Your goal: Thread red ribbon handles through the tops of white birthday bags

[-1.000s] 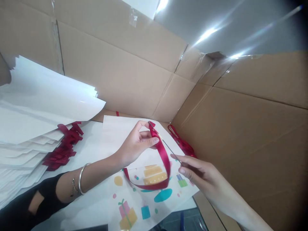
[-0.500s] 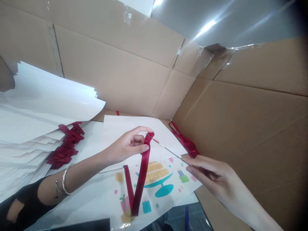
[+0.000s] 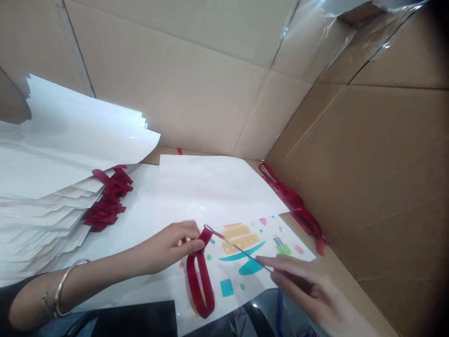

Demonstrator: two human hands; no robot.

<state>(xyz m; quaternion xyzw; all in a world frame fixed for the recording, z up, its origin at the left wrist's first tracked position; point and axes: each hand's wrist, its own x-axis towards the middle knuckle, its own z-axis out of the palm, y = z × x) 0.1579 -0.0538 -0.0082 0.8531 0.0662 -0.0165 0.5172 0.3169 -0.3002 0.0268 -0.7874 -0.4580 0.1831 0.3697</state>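
My left hand (image 3: 182, 243) pinches a dark red ribbon (image 3: 197, 285) near its upper end. The ribbon hangs below the fingers as a long loop, over a white sheet printed with a cake and gifts (image 3: 233, 281). Between the thumb and fingers of my right hand (image 3: 308, 283) is a thin metal rod (image 3: 242, 250), with a reddish part near its far end. Its curved tip touches or lies right at the ribbon's top end, just beside my left fingertips; whether it passes through the ribbon I cannot tell.
A blank white sheet (image 3: 210, 187) lies behind the printed one. Stacked white sheets (image 3: 70, 140) with a bunch of red ribbon ends (image 3: 108, 201) stand at left. More red ribbon (image 3: 298, 206) lies at right. Cardboard walls (image 3: 175, 75) enclose the back and right.
Both hands have come down and nearer, with the ribbon and rod between them. The ribbon, a V-shaped fold before, now forms a closed loop under my left fingers. The view has tilted down.
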